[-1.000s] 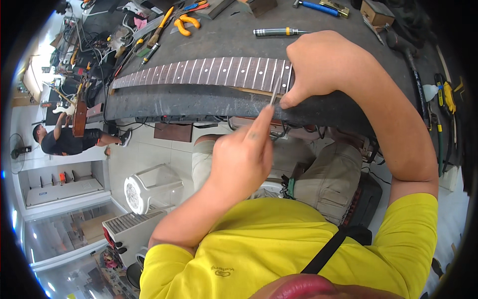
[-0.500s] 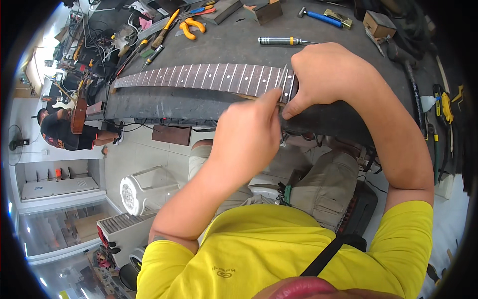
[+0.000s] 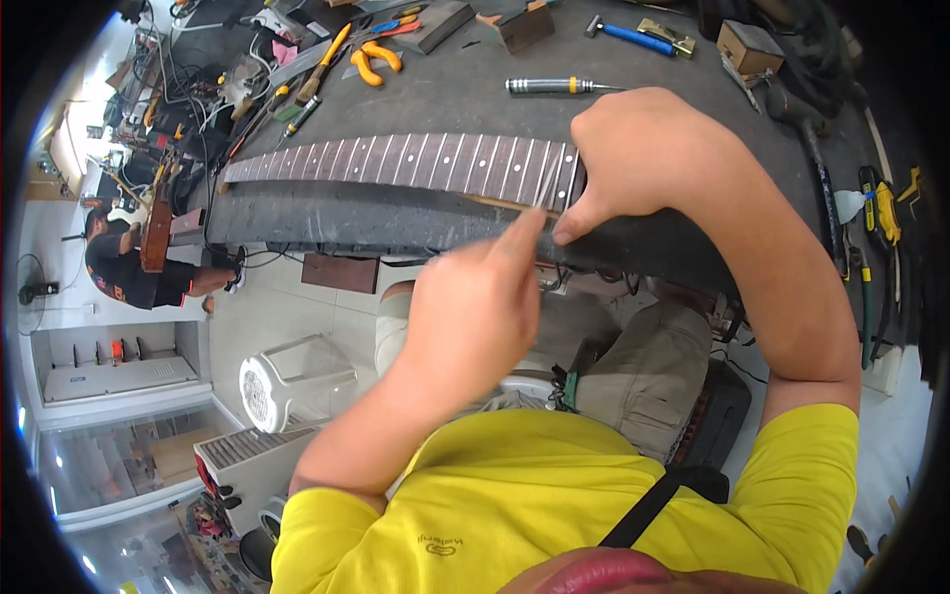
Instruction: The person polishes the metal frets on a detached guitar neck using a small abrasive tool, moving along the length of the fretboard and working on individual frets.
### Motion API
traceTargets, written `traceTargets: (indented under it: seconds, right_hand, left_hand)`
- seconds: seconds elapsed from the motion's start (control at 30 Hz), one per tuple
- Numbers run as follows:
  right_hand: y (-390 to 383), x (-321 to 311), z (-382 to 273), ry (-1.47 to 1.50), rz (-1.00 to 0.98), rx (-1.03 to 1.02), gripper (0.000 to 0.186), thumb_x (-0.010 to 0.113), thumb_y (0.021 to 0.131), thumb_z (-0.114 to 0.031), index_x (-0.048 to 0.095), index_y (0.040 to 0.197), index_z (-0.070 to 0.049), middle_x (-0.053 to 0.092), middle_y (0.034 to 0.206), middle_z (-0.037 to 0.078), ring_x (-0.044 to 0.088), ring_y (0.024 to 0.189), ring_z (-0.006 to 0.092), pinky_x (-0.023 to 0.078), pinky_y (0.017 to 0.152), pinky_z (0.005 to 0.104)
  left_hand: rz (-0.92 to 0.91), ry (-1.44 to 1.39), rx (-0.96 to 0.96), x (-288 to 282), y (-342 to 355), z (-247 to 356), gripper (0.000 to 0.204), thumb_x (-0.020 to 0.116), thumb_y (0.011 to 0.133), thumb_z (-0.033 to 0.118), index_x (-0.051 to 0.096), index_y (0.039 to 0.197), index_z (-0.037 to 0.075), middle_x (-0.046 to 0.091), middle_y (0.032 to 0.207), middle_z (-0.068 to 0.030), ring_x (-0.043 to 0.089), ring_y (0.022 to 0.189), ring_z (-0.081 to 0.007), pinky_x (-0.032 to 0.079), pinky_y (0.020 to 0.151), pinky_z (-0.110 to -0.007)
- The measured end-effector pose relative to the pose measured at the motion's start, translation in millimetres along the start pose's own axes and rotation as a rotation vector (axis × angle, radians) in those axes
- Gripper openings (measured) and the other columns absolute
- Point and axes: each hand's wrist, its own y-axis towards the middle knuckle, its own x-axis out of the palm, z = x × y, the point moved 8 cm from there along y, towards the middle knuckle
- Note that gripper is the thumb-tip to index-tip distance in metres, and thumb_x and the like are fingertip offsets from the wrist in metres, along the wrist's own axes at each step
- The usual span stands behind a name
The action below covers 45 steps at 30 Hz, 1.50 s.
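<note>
A guitar neck (image 3: 426, 163) with a dark fretboard, metal frets and pale dots lies across the bench in front of me. My right hand (image 3: 643, 153) wraps round its right end, thumb on the near edge and fingers hidden behind. Closed in front of the neck, my left hand (image 3: 475, 307) has its index finger stretched along a thin metal file (image 3: 546, 183). The file slants over the last frets beside my right thumb, partly smeared by motion. Beneath the neck's near edge a strip of light wood shows.
Beyond the neck lie a screwdriver (image 3: 549, 86), orange-handled pliers (image 3: 376, 61), a blue-handled hammer (image 3: 638, 38) and a wooden block (image 3: 749, 48). At right are a mallet (image 3: 800, 114) and yellow cutter (image 3: 879, 208). A co-worker (image 3: 124, 257) stands far left; a white stool (image 3: 297, 381) is on the floor.
My left hand has drawn the file a little toward me and to the left. The neck's right end and my right hand sit slightly further left. The co-worker has shifted slightly.
</note>
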Motion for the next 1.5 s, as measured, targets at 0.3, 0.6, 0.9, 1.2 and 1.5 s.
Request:
traceTargets:
  seconds: [0.3,0.6,0.9,1.2,1.5]
  right_hand:
    - [-1,4,4,-0.041,-0.072,0.037,0.079,0.086,0.076,-0.077,0.084,0.088,0.002,0.081,0.083,0.017,0.081,0.085,0.0347,0.065,0.081,0.0448]
    - [-1,3,8,-0.043,-0.078,0.075,0.079,0.087,0.076,-0.076,0.083,0.087,0.002,0.081,0.084,0.018,0.081,0.085,0.0347,0.065,0.080,0.0448]
    - [-3,2,12,-0.050,-0.083,0.083,0.082,0.085,0.076,-0.081,0.084,0.087,0.001,0.081,0.083,0.017,0.081,0.085,0.0343,0.065,0.080,0.0446]
    - [-6,-1,7,-0.033,-0.075,0.081,0.080,0.086,0.077,-0.078,0.084,0.088,0.001,0.081,0.083,0.018,0.081,0.086,0.0355,0.065,0.081,0.0455]
    - [-6,-2,8,-0.047,-0.071,0.079,0.084,0.085,0.076,-0.080,0.083,0.088,0.003,0.081,0.083,0.018,0.082,0.087,0.0358,0.066,0.083,0.0457]
  left_hand:
    - [0.012,0.007,-0.032,1,-5,-1,0.034,0.072,0.094,0.001,0.075,0.128,0.001,0.075,0.084,-0.0239,0.073,0.077,-0.0455,0.058,0.069,-0.054]
    - [-0.012,-0.013,-0.038,7,-2,3,0.039,0.072,0.093,-0.002,0.072,0.132,0.001,0.074,0.085,-0.0254,0.073,0.077,-0.0479,0.057,0.070,-0.057]
    - [-0.019,0.057,0.005,15,7,6,0.042,0.072,0.094,-0.002,0.071,0.136,0.000,0.074,0.083,-0.0250,0.074,0.075,-0.0475,0.059,0.069,-0.055]
    - [-0.033,0.100,0.026,14,31,2,0.034,0.070,0.093,-0.002,0.073,0.126,0.000,0.073,0.081,-0.0225,0.073,0.074,-0.0466,0.058,0.067,-0.055]
    - [-0.044,0.091,0.000,12,39,3,0.035,0.071,0.094,-0.002,0.074,0.128,0.000,0.073,0.081,-0.0258,0.074,0.076,-0.0471,0.058,0.067,-0.055]
